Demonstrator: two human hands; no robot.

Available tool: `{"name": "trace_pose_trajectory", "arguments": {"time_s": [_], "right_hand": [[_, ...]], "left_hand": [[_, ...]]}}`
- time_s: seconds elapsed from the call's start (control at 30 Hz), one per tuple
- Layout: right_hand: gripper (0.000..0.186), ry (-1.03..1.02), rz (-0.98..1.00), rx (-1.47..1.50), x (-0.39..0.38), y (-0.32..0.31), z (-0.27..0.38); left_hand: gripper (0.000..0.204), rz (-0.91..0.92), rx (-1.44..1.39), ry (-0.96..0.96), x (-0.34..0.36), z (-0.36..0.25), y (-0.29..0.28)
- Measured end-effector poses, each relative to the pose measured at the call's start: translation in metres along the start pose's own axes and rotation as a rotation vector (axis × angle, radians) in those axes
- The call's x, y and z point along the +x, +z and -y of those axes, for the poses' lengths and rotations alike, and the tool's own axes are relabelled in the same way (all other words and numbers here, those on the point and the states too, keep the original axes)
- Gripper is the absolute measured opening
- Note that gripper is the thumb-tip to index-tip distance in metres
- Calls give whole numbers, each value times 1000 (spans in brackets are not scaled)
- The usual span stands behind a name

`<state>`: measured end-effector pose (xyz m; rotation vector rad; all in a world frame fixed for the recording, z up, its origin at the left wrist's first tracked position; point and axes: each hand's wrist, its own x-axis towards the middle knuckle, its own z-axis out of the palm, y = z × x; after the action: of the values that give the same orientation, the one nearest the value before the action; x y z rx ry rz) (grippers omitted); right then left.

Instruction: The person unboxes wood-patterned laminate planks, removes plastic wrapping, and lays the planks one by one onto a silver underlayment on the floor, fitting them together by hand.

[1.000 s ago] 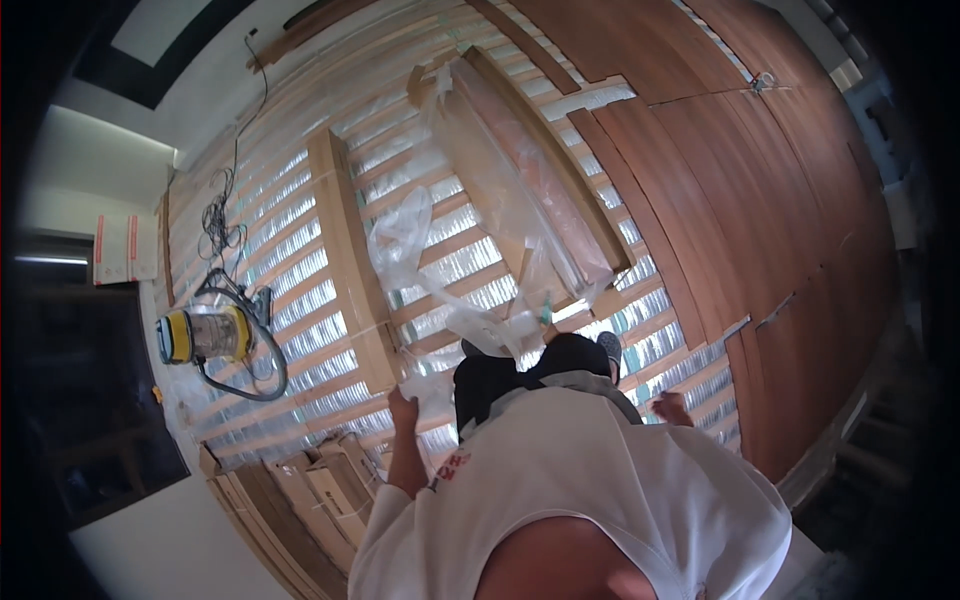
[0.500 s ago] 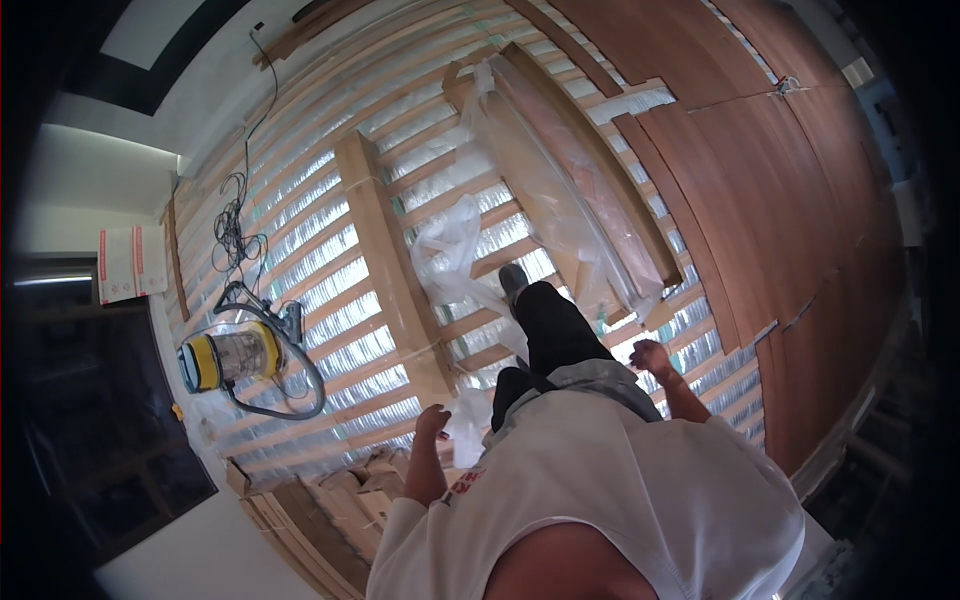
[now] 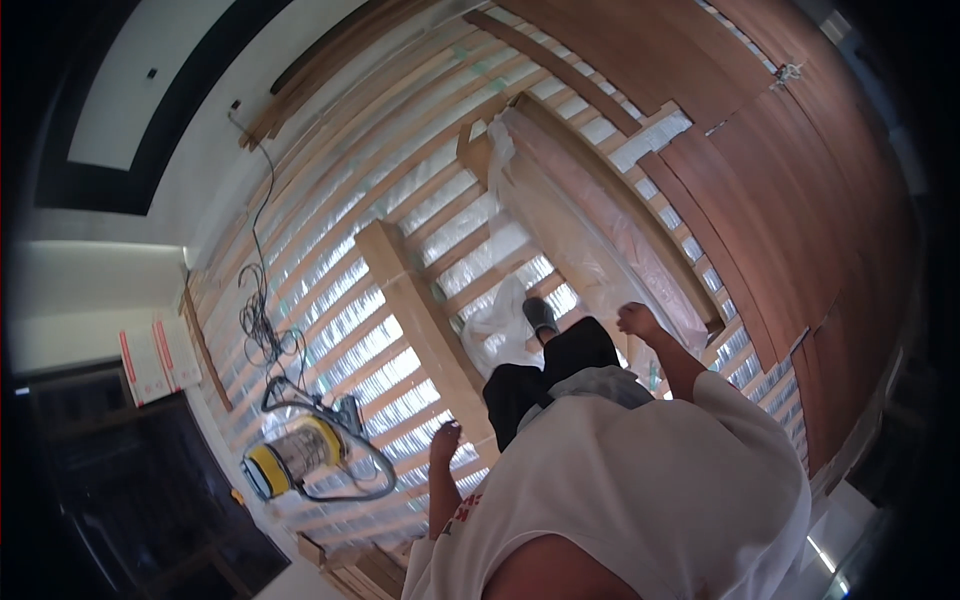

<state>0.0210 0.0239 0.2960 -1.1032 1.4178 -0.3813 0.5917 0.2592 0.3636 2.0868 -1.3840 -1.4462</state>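
My left hand [image 3: 447, 436] hangs beside a long cardboard carton [image 3: 410, 300] lying across the wooden battens, its fingers curled; anything inside them is too small to make out. My right hand [image 3: 635, 322], also curled, is raised over crumpled clear plastic and a long open carton [image 3: 590, 220] with pinkish wrapped contents; what it holds, if anything, is unclear. One grey-shod foot [image 3: 540, 316] shows ahead of my dark trousers, among loose pale plastic film [image 3: 490, 325]. Silvery foil [image 3: 393, 373] shows between the battens.
Reddish-brown boards [image 3: 760, 230] cover the right side of the floor. A yellow vacuum [image 3: 295, 460] with a hose and tangled cords [image 3: 262, 325] lies at left, near a dark doorway [image 3: 170, 480]. A white carton [image 3: 160, 360] leans by the wall. More cardboard cartons [image 3: 360, 575] lie at the lower edge.
My view has shifted, so the room sits lower in the picture. One foot has stepped forward onto the battens. My right hand has risen toward the open carton; my left hand has left the plastic film.
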Motion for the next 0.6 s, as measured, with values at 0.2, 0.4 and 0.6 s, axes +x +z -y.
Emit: {"name": "trace_pose_trajectory", "arguments": {"time_s": [0.2,0.4,0.6], "right_hand": [[29,62,-177,280,48,10,185],[27,223,-298,144,93,25,146],[23,296,-393,658,136,77,98]], "left_hand": [[30,-379,174,175,103,-279,-199],[24,-780,86,1339,67,-574,-396],[35,-177,695,1804,110,-678,-538]]}}
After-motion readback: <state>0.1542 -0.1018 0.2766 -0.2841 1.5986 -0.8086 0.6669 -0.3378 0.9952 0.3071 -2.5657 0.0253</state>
